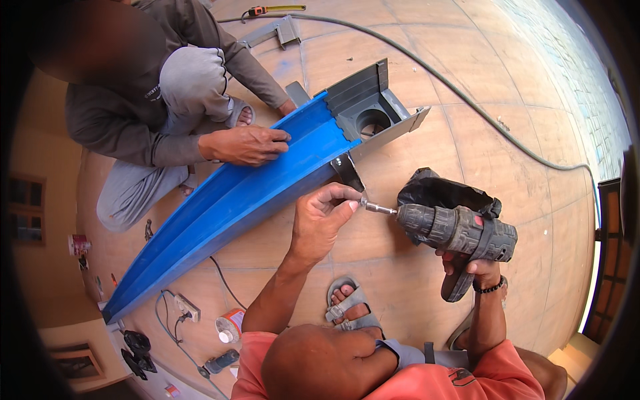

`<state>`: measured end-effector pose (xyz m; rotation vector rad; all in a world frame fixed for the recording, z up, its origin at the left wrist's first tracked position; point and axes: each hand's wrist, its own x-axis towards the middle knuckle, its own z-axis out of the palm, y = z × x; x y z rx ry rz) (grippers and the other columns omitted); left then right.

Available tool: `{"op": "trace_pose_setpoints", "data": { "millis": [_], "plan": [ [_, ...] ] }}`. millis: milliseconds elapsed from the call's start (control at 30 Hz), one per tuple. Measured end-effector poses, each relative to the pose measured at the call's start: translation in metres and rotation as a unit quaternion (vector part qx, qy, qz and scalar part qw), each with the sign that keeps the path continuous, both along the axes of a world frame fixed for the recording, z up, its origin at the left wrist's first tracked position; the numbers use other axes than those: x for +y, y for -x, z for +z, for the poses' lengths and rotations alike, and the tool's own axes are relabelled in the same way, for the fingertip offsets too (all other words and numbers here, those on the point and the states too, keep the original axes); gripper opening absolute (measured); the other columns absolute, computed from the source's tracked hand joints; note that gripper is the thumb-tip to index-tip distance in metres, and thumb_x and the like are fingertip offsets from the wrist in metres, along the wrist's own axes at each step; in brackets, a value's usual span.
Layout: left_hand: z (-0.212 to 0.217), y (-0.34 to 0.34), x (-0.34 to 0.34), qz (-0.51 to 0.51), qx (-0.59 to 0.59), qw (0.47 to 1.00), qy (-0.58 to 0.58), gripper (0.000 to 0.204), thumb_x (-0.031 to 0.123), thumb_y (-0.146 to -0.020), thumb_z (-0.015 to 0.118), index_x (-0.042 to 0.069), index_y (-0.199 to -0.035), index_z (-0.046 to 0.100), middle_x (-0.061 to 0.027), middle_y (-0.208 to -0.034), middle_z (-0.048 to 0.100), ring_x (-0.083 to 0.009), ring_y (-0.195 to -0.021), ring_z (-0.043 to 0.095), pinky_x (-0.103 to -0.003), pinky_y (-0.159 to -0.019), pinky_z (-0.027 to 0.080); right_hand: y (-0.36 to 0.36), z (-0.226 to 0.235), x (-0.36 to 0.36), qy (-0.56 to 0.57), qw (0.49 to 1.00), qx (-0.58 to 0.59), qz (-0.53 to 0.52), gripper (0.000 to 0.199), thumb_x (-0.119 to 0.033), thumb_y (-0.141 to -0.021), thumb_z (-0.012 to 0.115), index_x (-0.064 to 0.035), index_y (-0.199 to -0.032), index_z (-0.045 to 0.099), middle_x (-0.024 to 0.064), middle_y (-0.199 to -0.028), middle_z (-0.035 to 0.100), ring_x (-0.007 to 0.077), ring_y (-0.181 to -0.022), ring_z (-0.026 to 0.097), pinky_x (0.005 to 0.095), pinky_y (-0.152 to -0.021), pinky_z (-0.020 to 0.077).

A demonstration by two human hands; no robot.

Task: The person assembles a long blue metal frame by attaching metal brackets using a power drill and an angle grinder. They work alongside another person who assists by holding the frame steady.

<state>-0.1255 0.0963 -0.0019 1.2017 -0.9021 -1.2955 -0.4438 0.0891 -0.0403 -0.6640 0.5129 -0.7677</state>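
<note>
Tan floor tiles (507, 193) are spreading under everything, with a grey hose (467, 100) curving across them toward the right rim. A long blue gutter (227, 207) is lying slantwise on the floor, running from lower left up to a grey outlet box (370, 107) fitted on its upper end, and a dark metal bracket (348, 172) is sitting against the gutter's edge just below that box. The left hand (320, 220) is pinching a small screw (365, 203) between thumb and fingertips, fingers closed together on it, just beside the bracket. The right hand (477, 270) is gripping the handle of a dark cordless drill (460, 230), fingers wrapped tight around it, and the drill's bit (381, 209) is pointing left and meeting the screw. A black bag (440, 190) is lying just behind the drill. Across the gutter a second person is crouching, one hand (247, 145) pressing flat on the blue surface and the other hand (287, 107) resting near the outlet box. A tape measure (257, 11) is lying at the top edge, near a grey metal piece (277, 31). At the lower left a power strip (187, 307) and a small tub (230, 327) are sitting on the floor near the gutter's low end
</note>
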Motion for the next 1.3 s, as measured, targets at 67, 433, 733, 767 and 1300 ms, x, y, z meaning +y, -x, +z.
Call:
{"op": "trace_pose_setpoints", "data": {
  "millis": [67,433,733,767,1300],
  "plan": [
    [0.001,-0.001,0.0,-0.007,-0.008,1.0,0.004,0.014,-0.003,-0.085,0.066,-0.002,-0.099,0.068,-0.0045,-0.092,0.066,-0.0085,-0.08,0.057,-0.022,-0.071,0.047,0.004,-0.004,-0.001,-0.005,1.0,0.0,0.012,0.1,-0.021,-0.066,0.088,-0.0042,-0.145,0.03,0.0219,-0.102,0.066,0.025,-0.072,0.065,0.0356,-0.059,0.0547],
    [0.016,-0.006,-0.001,-0.062,-0.114,0.992,-0.006,0.01,-0.001,-0.089,0.064,-0.002,-0.098,0.067,-0.0014,-0.089,0.064,-0.0068,-0.082,0.055,-0.024,-0.075,0.046,-0.002,-0.002,-0.005,0.01,1.0,-0.011,0.012,0.098,-0.022,-0.065,0.088,-0.0034,-0.143,0.032,0.0224,-0.1,0.066,0.0246,-0.07,0.065,0.0346,-0.06,0.0547],
    [0.015,-0.008,0.0,-0.033,-0.122,0.985,0.116,0.009,-0.002,-0.085,0.067,-0.002,-0.094,0.066,-0.0058,-0.087,0.063,-0.0118,-0.08,0.056,-0.026,-0.072,0.046,-0.018,0.01,0.0,-0.008,1.0,-0.016,-0.018,0.102,-0.022,-0.064,0.088,-0.0031,-0.145,0.029,0.0208,-0.099,0.066,0.025,-0.07,0.065,0.0371,-0.061,0.0539],
    [0.016,-0.01,-0.001,-0.039,-0.142,0.982,0.115,0.009,-0.002,-0.085,0.067,-0.002,-0.094,0.066,-0.0056,-0.087,0.063,-0.0117,-0.08,0.056,-0.026,-0.072,0.046,-0.019,0.004,0.002,-0.015,0.999,-0.027,-0.02,0.105,-0.023,-0.065,0.087,-0.0051,-0.147,0.025,0.0222,-0.099,0.066,0.0263,-0.069,0.065,0.0372,-0.059,0.0538],
    [0.01,-0.013,0.002,0.004,0.039,0.995,0.092,0.014,0.001,-0.089,0.066,-0.003,-0.102,0.062,-0.014,-0.1,0.067,-0.0181,-0.088,0.064,-0.032,-0.08,0.054,-0.032,-0.016,0.011,-0.019,0.999,-0.045,0.013,0.073,-0.032,-0.066,0.082,0.0044,-0.122,0.053,0.0208,-0.103,0.066,0.0269,-0.073,0.064,0.0371,-0.063,0.053]
  ]
}}
